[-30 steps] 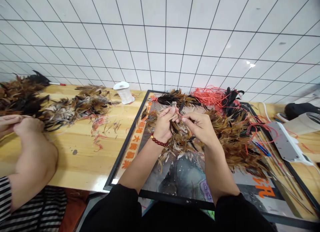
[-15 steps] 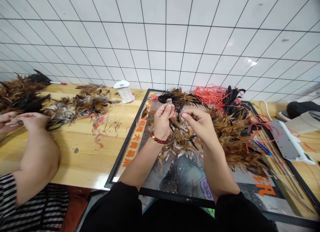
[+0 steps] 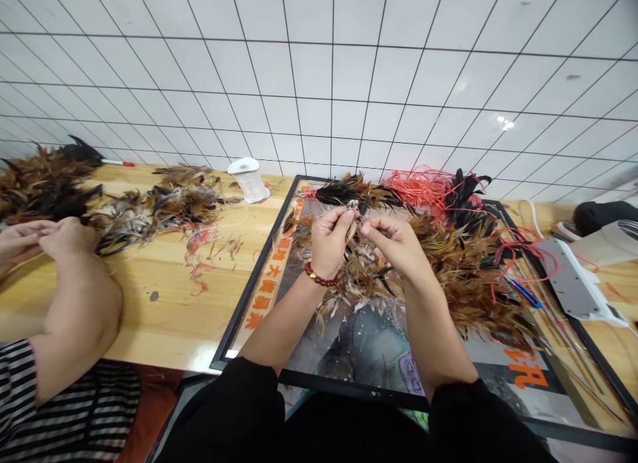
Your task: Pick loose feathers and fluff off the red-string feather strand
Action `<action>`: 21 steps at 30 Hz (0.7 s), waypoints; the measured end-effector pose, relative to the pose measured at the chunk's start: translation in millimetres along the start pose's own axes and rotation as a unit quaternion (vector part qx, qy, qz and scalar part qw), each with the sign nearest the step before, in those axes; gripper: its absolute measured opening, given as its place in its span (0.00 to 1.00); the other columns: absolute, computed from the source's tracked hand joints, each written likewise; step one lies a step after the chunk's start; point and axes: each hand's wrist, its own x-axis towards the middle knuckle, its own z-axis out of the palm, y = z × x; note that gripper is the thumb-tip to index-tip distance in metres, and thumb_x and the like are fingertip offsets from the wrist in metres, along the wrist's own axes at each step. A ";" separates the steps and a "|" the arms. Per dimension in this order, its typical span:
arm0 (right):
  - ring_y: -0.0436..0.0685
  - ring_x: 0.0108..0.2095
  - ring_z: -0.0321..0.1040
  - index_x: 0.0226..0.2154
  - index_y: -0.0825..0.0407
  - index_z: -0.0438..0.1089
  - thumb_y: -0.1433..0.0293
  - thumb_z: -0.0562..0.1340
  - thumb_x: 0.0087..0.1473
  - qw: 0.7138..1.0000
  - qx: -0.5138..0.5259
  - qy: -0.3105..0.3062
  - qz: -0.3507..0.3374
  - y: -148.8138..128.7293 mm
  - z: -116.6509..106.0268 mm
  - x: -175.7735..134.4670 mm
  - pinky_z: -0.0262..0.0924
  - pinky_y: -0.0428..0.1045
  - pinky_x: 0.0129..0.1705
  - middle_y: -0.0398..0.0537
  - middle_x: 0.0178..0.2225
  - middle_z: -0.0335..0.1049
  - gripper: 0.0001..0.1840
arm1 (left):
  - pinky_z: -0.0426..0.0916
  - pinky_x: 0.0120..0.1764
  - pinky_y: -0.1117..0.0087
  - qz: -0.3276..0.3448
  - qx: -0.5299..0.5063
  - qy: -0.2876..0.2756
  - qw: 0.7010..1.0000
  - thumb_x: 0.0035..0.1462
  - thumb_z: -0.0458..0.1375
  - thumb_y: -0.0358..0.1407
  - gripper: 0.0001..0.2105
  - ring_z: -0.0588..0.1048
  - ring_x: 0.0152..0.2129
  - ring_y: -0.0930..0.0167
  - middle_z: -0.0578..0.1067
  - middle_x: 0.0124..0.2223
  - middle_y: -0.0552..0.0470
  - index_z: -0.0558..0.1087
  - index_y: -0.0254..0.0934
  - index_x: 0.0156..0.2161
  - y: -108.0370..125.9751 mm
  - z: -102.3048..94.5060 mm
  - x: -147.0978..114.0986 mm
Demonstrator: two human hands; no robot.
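Observation:
In the head view my left hand (image 3: 329,240), with a dark red bead bracelet (image 3: 320,277) on its wrist, is closed in a pinch on a small feather bundle (image 3: 352,204) whose pale ends poke up past the thumb. Close beside it, my right hand (image 3: 393,244) pinches too; what lies between its fingertips is too small to name. The fingertips of both hands nearly meet. Below them brown and whitish loose feathers (image 3: 366,267) are spread over a black-framed glass panel (image 3: 319,382). Behind my hands lies a tied bunch of dark and brown feathers (image 3: 349,189).
Red plastic string (image 3: 419,187) is heaped at the back, near black feathers (image 3: 463,194). On the right are a blue cutter (image 3: 526,293) and a white power strip (image 3: 573,280). A white spool (image 3: 248,181) stands at the left. A co-worker's hands (image 3: 50,240) work beside more feathers (image 3: 44,184).
My hands have come closer together: the left has moved slightly right with the feather bundle, the right slightly left to meet it. The co-worker's hands have shifted a little.

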 end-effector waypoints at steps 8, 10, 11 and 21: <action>0.56 0.39 0.74 0.46 0.48 0.77 0.60 0.58 0.64 0.967 -0.083 0.198 -0.140 -9.3 -4.9 -7.1 0.68 0.54 0.44 0.52 0.48 0.76 0.15 | 0.68 0.37 0.70 0.203 0.247 -0.062 0.946 0.60 0.61 0.42 0.11 0.74 0.29 0.72 0.78 0.30 0.50 0.80 0.36 0.33 6.3 -9.0 3.1; 0.54 0.34 0.73 0.47 0.48 0.77 0.59 0.59 0.63 0.981 -0.079 0.144 -0.108 -8.3 -0.8 -7.5 0.68 0.52 0.39 0.51 0.43 0.78 0.16 | 0.68 0.37 0.70 0.236 0.276 -0.080 0.928 0.62 0.60 0.40 0.11 0.74 0.29 0.72 0.78 0.29 0.50 0.80 0.36 0.34 7.9 -7.5 1.0; 0.53 0.31 0.72 0.46 0.49 0.78 0.59 0.60 0.62 0.987 -0.076 0.114 -0.088 -6.9 1.3 -6.9 0.67 0.51 0.36 0.50 0.39 0.78 0.17 | 0.68 0.38 0.70 0.248 0.283 -0.082 0.923 0.62 0.59 0.39 0.10 0.75 0.30 0.71 0.78 0.30 0.50 0.80 0.36 0.34 8.0 -6.9 0.2; 0.49 0.23 0.58 0.33 0.52 0.73 0.59 0.58 0.61 0.998 -0.061 0.010 -0.010 3.8 7.2 0.7 0.54 0.47 0.30 0.39 0.21 0.62 0.15 | 0.71 0.41 0.68 0.169 0.225 -0.041 0.959 0.57 0.64 0.39 0.08 0.77 0.34 0.71 0.82 0.35 0.49 0.83 0.38 0.36 3.3 -9.2 5.9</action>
